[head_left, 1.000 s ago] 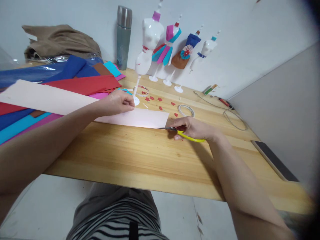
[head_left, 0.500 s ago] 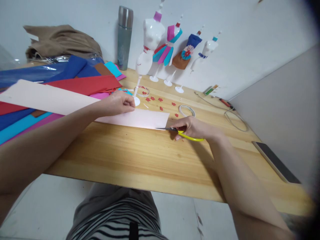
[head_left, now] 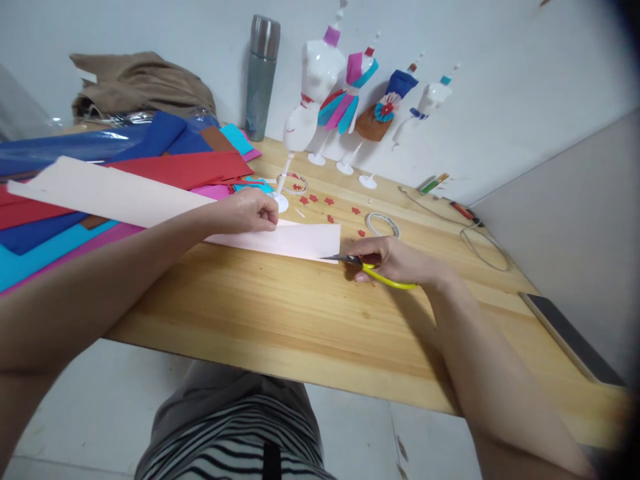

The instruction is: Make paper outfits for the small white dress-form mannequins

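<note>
A long pale pink strip of thin sheet material stretches from the left pile across to the middle of the table. Over its far edge, my left hand has its fingers curled in a pinch on the strip. My right hand grips scissors with yellow handles. The dark blades reach into the strip's near right corner, where a thin sliver lies along the near edge. My right fingers partly cover the handles.
Coloured sheets are piled at left. A dress-form stand and several more line the wall beside a flask. Red flower cut-outs, a tape roll, a cable and a dark flat device lie rightward.
The view has shifted, moving the scene slightly rightward in the picture. The strip's right end has tipped up a little at the blades. Both hands keep their grips.
</note>
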`<state>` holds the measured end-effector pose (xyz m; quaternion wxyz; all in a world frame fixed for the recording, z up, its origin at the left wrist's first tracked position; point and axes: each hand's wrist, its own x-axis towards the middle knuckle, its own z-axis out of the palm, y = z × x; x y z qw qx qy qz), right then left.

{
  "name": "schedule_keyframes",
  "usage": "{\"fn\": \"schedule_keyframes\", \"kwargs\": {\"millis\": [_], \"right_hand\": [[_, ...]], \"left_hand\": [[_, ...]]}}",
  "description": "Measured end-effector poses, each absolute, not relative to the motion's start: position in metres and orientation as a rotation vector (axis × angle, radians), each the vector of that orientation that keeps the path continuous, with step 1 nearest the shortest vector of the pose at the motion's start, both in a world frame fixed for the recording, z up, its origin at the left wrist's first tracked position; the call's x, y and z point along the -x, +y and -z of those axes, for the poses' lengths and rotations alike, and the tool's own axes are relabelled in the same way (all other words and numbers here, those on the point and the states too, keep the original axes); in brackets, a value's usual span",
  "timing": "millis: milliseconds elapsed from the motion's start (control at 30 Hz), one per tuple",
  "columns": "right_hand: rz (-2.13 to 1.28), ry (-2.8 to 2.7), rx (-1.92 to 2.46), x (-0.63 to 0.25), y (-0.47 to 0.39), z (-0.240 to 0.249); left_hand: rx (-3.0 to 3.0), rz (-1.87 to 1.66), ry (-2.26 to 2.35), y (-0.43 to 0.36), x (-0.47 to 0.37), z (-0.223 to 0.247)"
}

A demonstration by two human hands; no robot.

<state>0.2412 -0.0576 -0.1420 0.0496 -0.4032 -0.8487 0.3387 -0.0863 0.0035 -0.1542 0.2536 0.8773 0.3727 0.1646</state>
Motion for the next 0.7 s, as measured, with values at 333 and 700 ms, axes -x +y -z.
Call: {"fn": "schedule_keyframes", "kwargs": {"millis": [333,700], "right_hand": [[-1.089,-2.583,1.215,-0.231,-0.064,0.138],[-1.052,-2.582,1.222,-0.222,-0.065,0.139]], "left_hand": [[-2.348,-0.498,0.994,0.0,0.086,0.151],[-2.348,-0.487,0.987,0.001,0.087,0.152]]}}
